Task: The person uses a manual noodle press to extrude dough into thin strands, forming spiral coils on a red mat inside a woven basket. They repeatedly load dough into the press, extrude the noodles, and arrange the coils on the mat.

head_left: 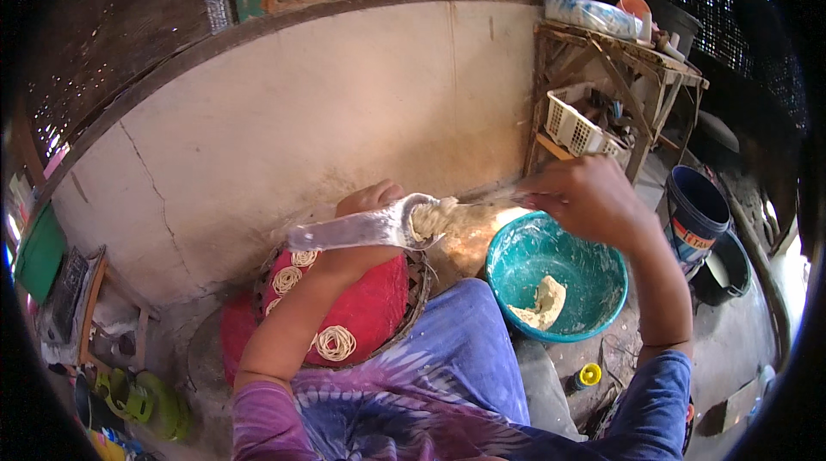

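The left hand is closed around a clear plastic piping bag, which lies almost level and points with its wide mouth toward 3 o'clock. The mouth is filled with pale dough. The right hand is at 3 o'clock from the bag; its fingers are pinched together on a thin tool that reaches into the dough, but what kind of tool it is I cannot tell.

Below the left forearm there is a round woven tray covered with a red cloth, and several coiled dough spirals lie on the cloth. At 5 o'clock from the right hand stands a teal bowl with a lump of dough inside. A blue bucket stands at 3 o'clock, near a wooden rack.
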Demonstrator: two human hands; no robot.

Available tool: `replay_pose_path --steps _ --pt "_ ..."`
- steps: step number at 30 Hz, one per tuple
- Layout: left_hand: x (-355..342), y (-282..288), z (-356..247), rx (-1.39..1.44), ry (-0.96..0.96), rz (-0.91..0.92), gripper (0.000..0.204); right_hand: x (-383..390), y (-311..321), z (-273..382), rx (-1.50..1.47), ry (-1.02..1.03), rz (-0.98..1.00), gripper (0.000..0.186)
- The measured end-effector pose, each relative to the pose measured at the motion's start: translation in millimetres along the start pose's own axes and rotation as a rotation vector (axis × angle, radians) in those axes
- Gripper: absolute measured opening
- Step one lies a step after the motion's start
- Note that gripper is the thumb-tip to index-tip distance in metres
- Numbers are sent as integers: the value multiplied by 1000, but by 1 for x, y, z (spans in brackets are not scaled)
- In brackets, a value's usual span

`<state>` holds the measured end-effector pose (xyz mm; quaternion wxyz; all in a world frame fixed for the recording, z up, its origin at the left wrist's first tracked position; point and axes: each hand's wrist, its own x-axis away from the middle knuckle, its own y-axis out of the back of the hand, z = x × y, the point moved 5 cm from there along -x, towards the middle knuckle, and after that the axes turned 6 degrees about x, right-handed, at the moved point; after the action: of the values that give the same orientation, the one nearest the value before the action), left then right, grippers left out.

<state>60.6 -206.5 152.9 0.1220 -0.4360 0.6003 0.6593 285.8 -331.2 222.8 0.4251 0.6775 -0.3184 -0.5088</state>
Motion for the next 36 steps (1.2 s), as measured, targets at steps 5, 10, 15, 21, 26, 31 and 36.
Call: replay_pose_path --steps 5,10,15,21,26,31,36 --pt "8 10 -7 -155 -115 -230 25 -16 -27 92 538 306 -330 33" --pt "19 14 24 -259 -49 -198 22 -3 -41 108 556 320 -325 33" --pt "22 33 56 -191 52 -329 19 11 -13 75 420 35 -406 33" --pt "13 36 38 -42 130 -315 20 3 -7 83 445 132 -461 26" --pt "15 12 7 -164 -14 -110 26 -8 -31 107 542 268 -325 28" --pt "15 26 32 -236 66 -193 24 17 -32 89 423 169 -329 32" --pt "7 38 32 -10 113 -405 26 9 -51 61 -292 -163 -527 60"
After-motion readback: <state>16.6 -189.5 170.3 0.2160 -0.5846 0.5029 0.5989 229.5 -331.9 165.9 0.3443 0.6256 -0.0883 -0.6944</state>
